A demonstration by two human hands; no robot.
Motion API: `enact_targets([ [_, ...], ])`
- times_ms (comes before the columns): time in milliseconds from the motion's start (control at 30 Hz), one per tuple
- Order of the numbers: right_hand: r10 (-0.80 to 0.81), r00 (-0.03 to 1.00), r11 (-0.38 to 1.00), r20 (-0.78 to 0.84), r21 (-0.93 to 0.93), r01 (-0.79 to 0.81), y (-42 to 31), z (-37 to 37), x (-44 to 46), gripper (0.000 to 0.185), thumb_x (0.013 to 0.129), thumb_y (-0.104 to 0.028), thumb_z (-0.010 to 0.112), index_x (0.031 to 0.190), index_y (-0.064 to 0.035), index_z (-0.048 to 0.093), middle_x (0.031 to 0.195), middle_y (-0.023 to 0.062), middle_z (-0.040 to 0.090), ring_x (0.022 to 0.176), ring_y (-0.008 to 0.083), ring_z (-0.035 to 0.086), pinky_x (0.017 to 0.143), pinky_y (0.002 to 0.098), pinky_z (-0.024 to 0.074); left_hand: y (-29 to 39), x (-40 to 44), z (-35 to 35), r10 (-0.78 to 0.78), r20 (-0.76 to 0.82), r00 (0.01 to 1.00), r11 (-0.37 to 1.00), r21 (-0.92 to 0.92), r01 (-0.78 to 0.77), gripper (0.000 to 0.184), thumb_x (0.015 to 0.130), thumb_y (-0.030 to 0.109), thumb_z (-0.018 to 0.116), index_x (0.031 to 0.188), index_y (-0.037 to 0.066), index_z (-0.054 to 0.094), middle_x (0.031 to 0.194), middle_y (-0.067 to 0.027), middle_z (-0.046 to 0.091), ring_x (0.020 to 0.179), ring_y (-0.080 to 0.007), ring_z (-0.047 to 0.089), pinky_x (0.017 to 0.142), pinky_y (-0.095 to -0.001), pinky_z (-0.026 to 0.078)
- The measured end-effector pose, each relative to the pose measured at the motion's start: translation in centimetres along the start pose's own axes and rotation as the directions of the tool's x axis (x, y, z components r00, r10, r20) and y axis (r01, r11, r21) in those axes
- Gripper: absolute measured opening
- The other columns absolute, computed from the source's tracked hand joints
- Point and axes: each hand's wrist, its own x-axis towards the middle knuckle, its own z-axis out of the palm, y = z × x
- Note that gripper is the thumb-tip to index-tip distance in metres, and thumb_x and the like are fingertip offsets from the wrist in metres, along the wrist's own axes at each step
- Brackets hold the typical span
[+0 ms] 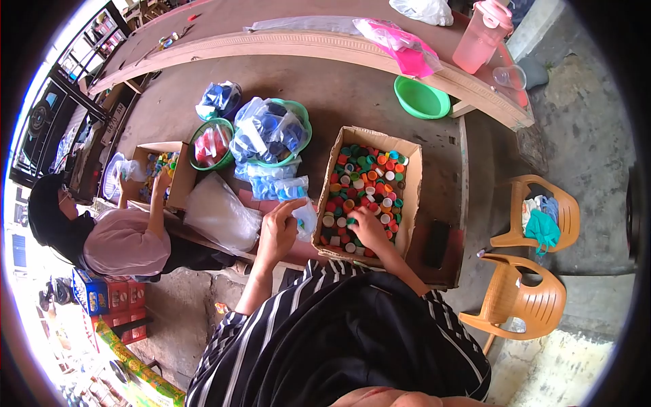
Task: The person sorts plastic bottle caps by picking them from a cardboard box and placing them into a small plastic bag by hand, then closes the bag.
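An open cardboard box (415, 178) full of loose plastic bottle caps (366, 178) in red, green, orange, white and black stands on the table before me. My right hand (368, 228) reaches into its near side, fingers curled down among the caps, with a green bottle cap at the fingertips. Left of the box, my left hand (279, 227) is raised, its fingers closed on the edge of a small clear plastic bag (307, 218). A few bluish caps show inside that bag. Part of the grip is hidden by the hand itself.
Filled bags of blue caps (270, 132) heap in a green basin. Beside it are a basket of red caps (211, 144) and flat plastic bags (220, 214). At left a co-worker (129, 237) handles another box (180, 180). Orange chairs (525, 298) stand at right.
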Motion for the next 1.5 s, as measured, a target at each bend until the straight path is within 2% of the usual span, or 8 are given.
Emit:
enact_targets([
  [133, -0.051, 0.949, 0.884, -0.310, 0.428, 0.187, -8.4, -4.4, 1.1, 0.031, 0.087, -0.003, 0.068, 0.114, -0.0053, 0.055, 0.119, 0.0126, 0.059, 0.103, 0.0313, 0.062, 0.082, 0.0388, 0.0507, 0.2, -0.6, 0.2, -0.049, 0.040, 0.998, 0.998, 0.035, 0.048, 0.043, 0.078, -0.007, 0.047, 0.115, 0.003, 0.066, 0.102, -0.0203, 0.069, 0.081, -0.0336, 0.068, 0.073, -0.0390, 0.052],
  [300, -0.479, 0.822, 0.848, -0.309, 0.080, 0.525, -14.8, -7.2, 0.6, 0.037, 0.082, 0.001, 0.070, 0.117, -0.0070, 0.060, 0.125, 0.0110, 0.061, 0.110, 0.0278, 0.059, 0.097, 0.0394, 0.0459, -0.2, -0.9, 1.4, 0.060, 0.040, 0.997, 0.998, 0.008, -0.060, 0.043, 0.078, -0.006, 0.047, 0.115, 0.004, 0.066, 0.106, -0.0204, 0.069, 0.095, -0.0369, 0.068, 0.083, -0.0408, 0.053],
  [467, -0.108, 0.879, 0.891, -0.464, 0.346, 0.293, -11.6, -6.1, 2.2, 0.033, 0.085, -0.006, 0.071, 0.116, -0.0069, 0.062, 0.111, 0.0115, 0.063, 0.103, 0.0301, 0.060, 0.089, 0.0384, 0.0483, 0.5, -1.6, 0.2, 0.082, 0.008, 0.997, 0.996, 0.020, -0.082, 0.043, 0.077, -0.008, 0.046, 0.113, 0.002, 0.067, 0.112, -0.0206, 0.068, 0.099, -0.0371, 0.068, 0.085, -0.0404, 0.053],
  [733, -0.215, 0.976, 0.837, -0.027, -0.520, 0.169, -0.8, 3.1, 3.3, 0.009, 0.078, -0.008, 0.063, 0.085, -0.0055, 0.069, 0.103, 0.0109, 0.061, 0.102, 0.0306, 0.056, 0.084, 0.0430, 0.0487, -0.1, -2.2, -0.7, 0.077, -0.024, 0.997, 0.997, 0.015, -0.076, 0.044, 0.077, -0.008, 0.045, 0.115, 0.001, 0.067, 0.113, -0.0210, 0.068, 0.100, -0.0370, 0.068, 0.086, -0.0390, 0.053],
  [833, -0.160, 0.987, 0.838, -0.013, -0.530, 0.128, 0.1, 3.8, 4.0, 0.011, 0.077, -0.010, 0.064, 0.085, -0.0076, 0.071, 0.108, 0.0104, 0.059, 0.106, 0.0283, 0.055, 0.083, 0.0427, 0.0486, 0.1, -2.2, -0.7, 0.079, -0.036, 0.996, 0.997, 0.012, -0.079, 0.044, 0.077, -0.006, 0.046, 0.115, 0.001, 0.067, 0.114, -0.0211, 0.067, 0.102, -0.0374, 0.067, 0.087, -0.0395, 0.053],
  [1033, 0.057, 0.998, 0.968, -0.015, 0.247, -0.052, 0.9, 0.4, 3.2, 0.014, 0.082, -0.010, 0.072, 0.090, -0.0020, 0.064, 0.092, 0.0096, 0.061, 0.085, 0.0234, 0.063, 0.074, 0.0353, 0.0509, -0.2, -2.1, -0.1, 0.075, -0.035, 0.997, 0.997, -0.017, -0.076, 0.044, 0.078, -0.006, 0.047, 0.116, 0.001, 0.066, 0.115, -0.0201, 0.067, 0.102, -0.0377, 0.067, 0.088, -0.0392, 0.053],
  [1300, 0.247, 0.959, 0.787, 0.141, 0.549, -0.283, -0.6, -3.1, 0.5, 0.022, 0.086, -0.006, 0.074, 0.099, -0.0010, 0.057, 0.100, 0.0052, 0.065, 0.092, 0.0133, 0.064, 0.078, 0.0284, 0.0515, 0.3, 0.0, 1.3, 0.150, 0.025, 0.988, 0.989, 0.012, -0.150, 0.043, 0.078, -0.007, 0.045, 0.116, -0.001, 0.066, 0.119, -0.0186, 0.066, 0.107, -0.0371, 0.064, 0.094, -0.0397, 0.051],
  [1500, -0.195, 0.873, 0.892, -0.447, 0.289, 0.347, -12.3, -7.1, 0.7, 0.021, 0.082, 0.000, 0.072, 0.098, -0.0059, 0.060, 0.122, 0.0115, 0.060, 0.108, 0.0283, 0.057, 0.090, 0.0380, 0.0465, 0.6, 1.0, 1.8, 0.173, 0.096, 0.980, 0.984, 0.011, -0.175, 0.041, 0.080, -0.006, 0.046, 0.116, -0.001, 0.065, 0.118, -0.0191, 0.066, 0.107, -0.0382, 0.064, 0.094, -0.0405, 0.051],
])
